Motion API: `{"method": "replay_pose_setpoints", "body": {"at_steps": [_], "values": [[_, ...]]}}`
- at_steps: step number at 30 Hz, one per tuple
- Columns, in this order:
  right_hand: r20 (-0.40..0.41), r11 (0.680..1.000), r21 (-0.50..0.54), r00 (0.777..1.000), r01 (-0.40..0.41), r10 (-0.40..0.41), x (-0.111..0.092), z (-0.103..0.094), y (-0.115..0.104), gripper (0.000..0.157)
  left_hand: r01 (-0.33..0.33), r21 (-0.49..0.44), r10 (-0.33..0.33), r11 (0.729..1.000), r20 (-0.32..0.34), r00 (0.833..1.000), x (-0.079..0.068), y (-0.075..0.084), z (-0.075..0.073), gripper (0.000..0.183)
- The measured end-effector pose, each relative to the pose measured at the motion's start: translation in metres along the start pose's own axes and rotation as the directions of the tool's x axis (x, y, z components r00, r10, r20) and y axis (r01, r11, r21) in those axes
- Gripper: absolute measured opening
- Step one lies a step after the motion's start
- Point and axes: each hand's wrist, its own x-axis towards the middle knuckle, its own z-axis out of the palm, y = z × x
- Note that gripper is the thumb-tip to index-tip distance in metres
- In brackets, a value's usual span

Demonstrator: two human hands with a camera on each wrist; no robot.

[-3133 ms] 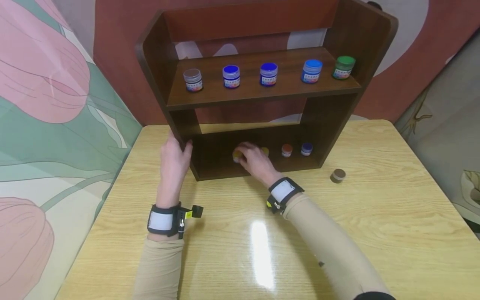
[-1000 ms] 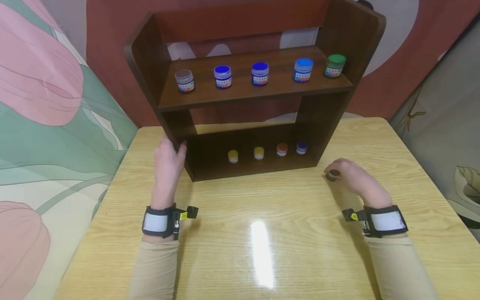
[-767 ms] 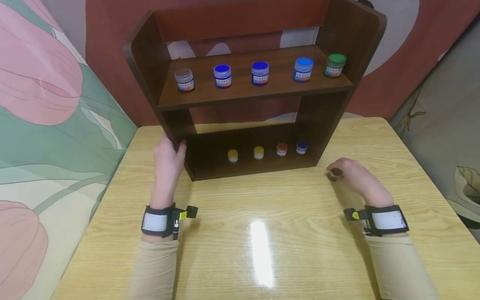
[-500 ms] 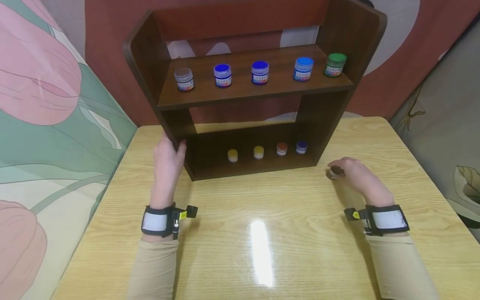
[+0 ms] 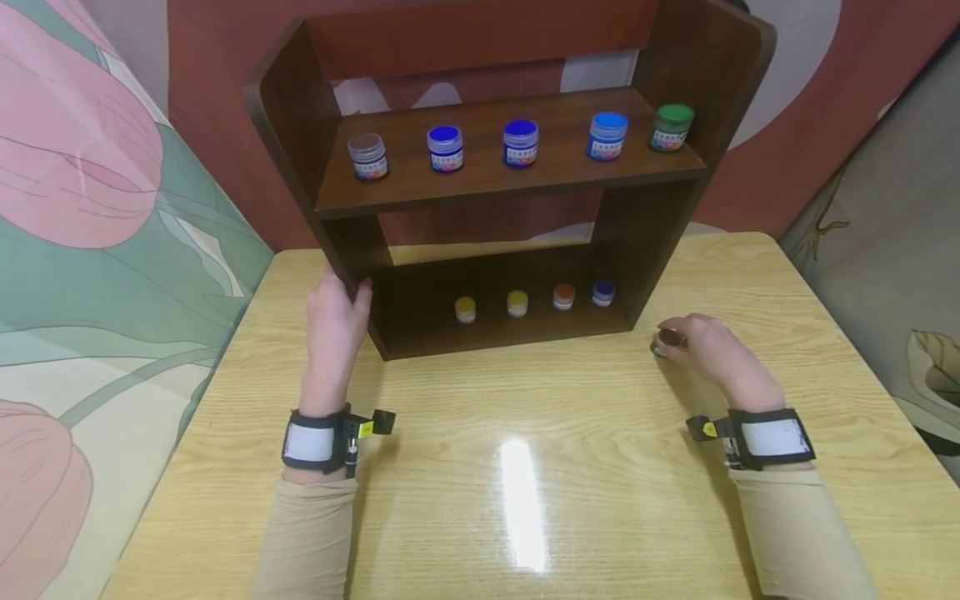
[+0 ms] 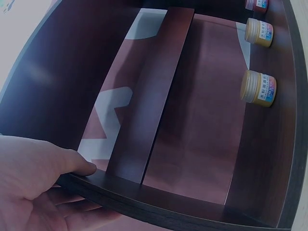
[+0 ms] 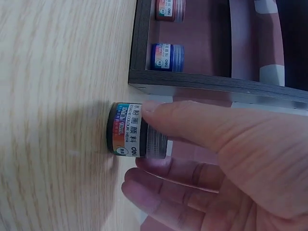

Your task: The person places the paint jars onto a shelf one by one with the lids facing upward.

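My left hand (image 5: 330,333) grips the lower left side panel of a dark brown two-tier shelf (image 5: 480,193). In the left wrist view, its thumb lies inside the panel and its fingers outside. To the right of the shelf, my right hand (image 5: 716,354) pinches a small dark paint jar (image 7: 130,130) between thumb and index finger, around the lid. The jar stands on the table with its colourful label showing in the right wrist view. Two yellow paint jars (image 5: 465,310), an orange jar (image 5: 564,297) and a purple-blue jar (image 5: 603,293) stand in the lower compartment.
Several jars stand in a row on the upper tier: a dark jar (image 5: 368,157), blue ones (image 5: 446,150), a light blue jar (image 5: 607,137) and a green jar (image 5: 672,127). Light wooden table (image 5: 420,500) lies beneath; patterned cloth (image 5: 112,333) hangs behind.
My right hand has left a yellow jar on the lower tier and moved right to the dark jar. That jar has turned slightly in my fingers. The left hand keeps its grip.
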Motion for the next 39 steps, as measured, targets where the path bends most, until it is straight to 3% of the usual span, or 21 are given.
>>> {"method": "replay_pose_setpoints", "body": {"at_steps": [5,10,30,39], "values": [[0.028,0.999,0.044,1.0,-0.005,0.004,-0.0003,-0.0013,-0.0002,0.042,0.003,-0.001,-0.003,1.0,0.01,1.0,-0.0004,0.0012,-0.0014,0.035],[0.035,0.998,0.066,0.999,0.008,-0.01,0.0009,-0.0027,-0.0019,0.037,0.007,-0.002,-0.007,1.0,0.018,1.0,-0.0006,0.0023,-0.0025,0.035],[-0.024,0.997,0.073,0.999,0.037,-0.035,0.0013,-0.0002,-0.0001,0.031,0.006,0.011,-0.007,1.0,0.02,1.0,0.0004,0.0034,-0.0023,0.036],[-0.115,0.989,0.034,0.983,0.146,-0.141,-0.0009,-0.0043,-0.0093,0.03,-0.005,0.0,0.005,1.0,0.023,1.0,-0.0004,0.0031,-0.0022,0.036]]}}
